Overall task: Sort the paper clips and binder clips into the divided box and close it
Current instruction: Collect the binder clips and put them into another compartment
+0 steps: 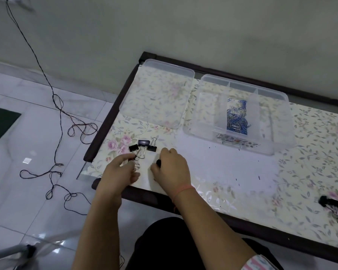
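We judge the binder clips (pixel 143 143) light, stiff and springy, with slick black bodies, so we would take each by the body or by its folded wire handles. 3 lie loose on the bench (pixel 213 168), just beyond our hands. Our right hand (pixel 172 169) curls round a black one, while our left hand (pixel 123 169) has bent fingers at another (whether it has hold we cannot tell). The paper clips (pixel 237 117) already sit in the middle compartment of the open box (pixel 271 147), with its lid (pixel 158 94) beside it. The bench has a glossy flowered cover, probably slippery. A cable (pixel 57 106) trails over the tiled floor (pixel 27 191).
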`<state>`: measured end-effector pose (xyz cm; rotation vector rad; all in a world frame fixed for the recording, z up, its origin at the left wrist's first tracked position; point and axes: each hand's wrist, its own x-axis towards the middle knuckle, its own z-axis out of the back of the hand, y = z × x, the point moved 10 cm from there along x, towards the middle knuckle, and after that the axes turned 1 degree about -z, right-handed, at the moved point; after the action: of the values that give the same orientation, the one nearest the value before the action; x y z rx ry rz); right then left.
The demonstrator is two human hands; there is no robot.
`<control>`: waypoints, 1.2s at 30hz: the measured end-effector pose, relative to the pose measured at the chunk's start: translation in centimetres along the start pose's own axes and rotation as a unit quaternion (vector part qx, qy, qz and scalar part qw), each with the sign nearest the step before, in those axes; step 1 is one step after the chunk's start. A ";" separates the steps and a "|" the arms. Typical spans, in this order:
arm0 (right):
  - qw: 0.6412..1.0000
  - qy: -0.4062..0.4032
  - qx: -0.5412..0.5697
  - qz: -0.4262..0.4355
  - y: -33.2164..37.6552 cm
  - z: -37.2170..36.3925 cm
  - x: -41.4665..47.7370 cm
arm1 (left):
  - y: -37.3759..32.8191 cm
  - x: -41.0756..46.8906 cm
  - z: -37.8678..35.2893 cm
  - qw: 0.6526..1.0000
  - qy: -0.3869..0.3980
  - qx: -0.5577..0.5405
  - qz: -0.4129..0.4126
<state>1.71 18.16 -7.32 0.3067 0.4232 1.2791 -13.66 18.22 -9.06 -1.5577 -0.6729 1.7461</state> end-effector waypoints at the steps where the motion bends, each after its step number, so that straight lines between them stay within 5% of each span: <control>1: 0.998 0.001 0.056 -0.035 -0.8 0.2 0.1 | -0.1 0.0 -0.1 1.000 0.002 -0.013 0.020; 3: 0.960 0.001 0.244 -0.140 -3.1 0.4 0.3 | -0.1 0.0 0.2 0.997 -0.015 -0.054 0.054; 4: 0.907 0.008 0.370 -0.201 -4.2 -0.1 0.3 | 0.0 0.1 0.5 0.994 -0.029 -0.080 0.066; 7: 0.660 0.061 0.676 -0.321 -4.2 -2.1 0.1 | 0.8 0.5 1.2 0.983 -0.060 -0.155 0.083; 8: 0.611 0.066 0.715 -0.333 -4.1 -2.2 0.2 | 1.0 0.6 1.3 0.980 -0.067 -0.171 0.077; 9: 0.601 0.068 0.723 -0.332 -4.0 -2.4 0.6 | 1.0 0.7 1.3 0.978 -0.074 -0.183 0.066; 10: 0.638 0.069 0.699 -0.315 -3.9 -2.3 1.2 | 0.9 0.7 1.2 0.976 -0.079 -0.197 0.053; 13: 0.888 0.022 0.422 -0.180 -3.4 -0.6 3.1 | -0.2 1.1 0.6 0.976 -0.091 -0.199 -0.006; 15: 0.974 0.014 0.222 -0.054 -1.2 -0.2 3.8 | -0.5 1.4 1.2 0.984 -0.129 -0.108 -0.051; 19: 0.996 -0.016 0.073 0.052 0.4 -0.2 3.6 | -2.2 1.4 1.0 0.928 -0.180 0.286 -0.156; 21: 0.996 -0.045 0.032 0.077 0.5 0.1 2.9 | -1.9 1.7 0.3 0.910 -0.164 0.350 -0.149; 26: 0.991 -0.099 -0.019 0.083 -0.4 1.2 1.4 | -2.4 1.7 -0.2 0.898 -0.171 0.365 -0.176; 29: 0.971 -0.176 0.158 -0.026 -3.5 3.8 0.7 | -0.5 2.4 0.0 0.978 -0.082 0.171 -0.088; 31: 0.904 -0.144 0.372 -0.155 -7.0 3.0 0.7 | 0.8 1.8 -0.9 0.996 0.004 -0.084 0.006; 34: 0.636 -0.005 0.712 -0.298 -7.7 -1.0 -0.1 | 0.9 0.6 -2.6 0.951 0.103 -0.286 0.056; 36: 0.516 0.050 0.796 -0.313 -6.5 -2.1 -0.6 | 0.7 0.2 -3.4 0.922 0.147 -0.354 0.053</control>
<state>6.15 15.84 -12.06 1.4664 1.6073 -0.2091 -10.40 17.73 -10.20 -2.3192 -1.1617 1.3486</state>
